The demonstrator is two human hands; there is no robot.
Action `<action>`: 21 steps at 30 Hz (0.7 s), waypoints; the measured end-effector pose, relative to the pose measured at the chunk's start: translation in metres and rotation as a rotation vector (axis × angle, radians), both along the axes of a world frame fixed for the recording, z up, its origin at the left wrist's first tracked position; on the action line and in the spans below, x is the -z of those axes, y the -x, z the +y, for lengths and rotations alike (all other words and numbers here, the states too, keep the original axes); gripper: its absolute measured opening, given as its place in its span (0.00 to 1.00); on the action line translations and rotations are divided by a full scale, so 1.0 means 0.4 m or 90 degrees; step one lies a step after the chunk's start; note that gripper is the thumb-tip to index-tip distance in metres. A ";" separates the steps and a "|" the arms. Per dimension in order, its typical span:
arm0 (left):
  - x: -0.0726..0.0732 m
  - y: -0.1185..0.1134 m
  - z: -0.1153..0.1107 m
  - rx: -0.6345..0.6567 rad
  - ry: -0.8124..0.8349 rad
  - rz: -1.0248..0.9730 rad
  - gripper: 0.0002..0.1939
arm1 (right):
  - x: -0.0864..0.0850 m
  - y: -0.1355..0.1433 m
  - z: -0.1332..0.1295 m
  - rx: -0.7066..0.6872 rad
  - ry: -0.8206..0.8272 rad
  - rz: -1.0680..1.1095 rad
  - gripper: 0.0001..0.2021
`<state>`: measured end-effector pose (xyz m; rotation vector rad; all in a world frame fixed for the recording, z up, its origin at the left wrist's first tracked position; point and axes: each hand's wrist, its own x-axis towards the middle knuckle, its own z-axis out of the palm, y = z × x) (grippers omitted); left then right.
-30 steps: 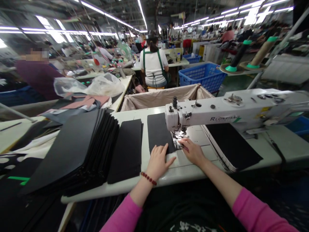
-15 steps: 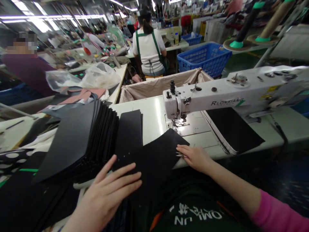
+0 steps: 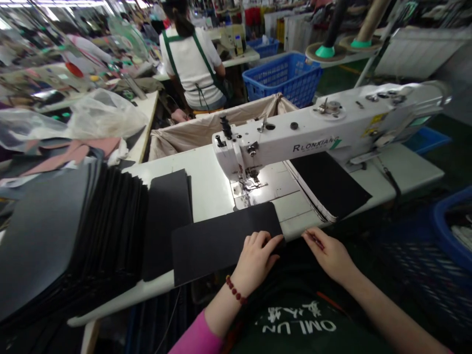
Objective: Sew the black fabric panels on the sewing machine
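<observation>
A black rectangular panel (image 3: 221,241) lies across the table's front edge, below the needle area of the white sewing machine (image 3: 273,142). My left hand (image 3: 256,255) rests on the panel's right end, its fingers bent and thumb apart from them. Just right of the panel, my right hand (image 3: 324,250) is closed, fingertips pinched together; a small dark object, probably small scissors, shows in it. Left of the panel are a narrow black stack (image 3: 167,216) and a tall stack of black pieces (image 3: 110,221). More black panels (image 3: 328,182) lie under the machine arm.
A cloth-lined bin (image 3: 184,137) stands behind the table. Beyond it are a blue basket (image 3: 283,78) and a seated person (image 3: 195,64) in a white top. Another blue basket (image 3: 442,246) is at the right. Plastic bags (image 3: 106,113) lie at the left.
The view has shifted right. The black panel has turned and now lies lengthwise along the table edge. My left hand has moved right to its end; my right hand has left it.
</observation>
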<state>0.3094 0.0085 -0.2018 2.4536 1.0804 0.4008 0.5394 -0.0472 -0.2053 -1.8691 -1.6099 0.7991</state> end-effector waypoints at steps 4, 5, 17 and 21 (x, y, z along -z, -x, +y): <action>0.038 -0.027 0.006 -0.036 -0.055 -0.021 0.07 | -0.001 0.022 -0.022 -0.040 0.039 -0.023 0.11; 0.039 -0.028 0.012 -0.040 -0.059 -0.032 0.06 | 0.000 0.028 -0.023 -0.047 0.039 -0.026 0.11; 0.031 -0.029 0.014 -0.085 -0.050 -0.051 0.08 | 0.011 0.056 0.010 -0.120 0.003 -0.204 0.07; 0.040 -0.039 0.015 -0.057 -0.097 -0.027 0.05 | 0.014 0.055 0.013 -0.122 0.000 -0.217 0.08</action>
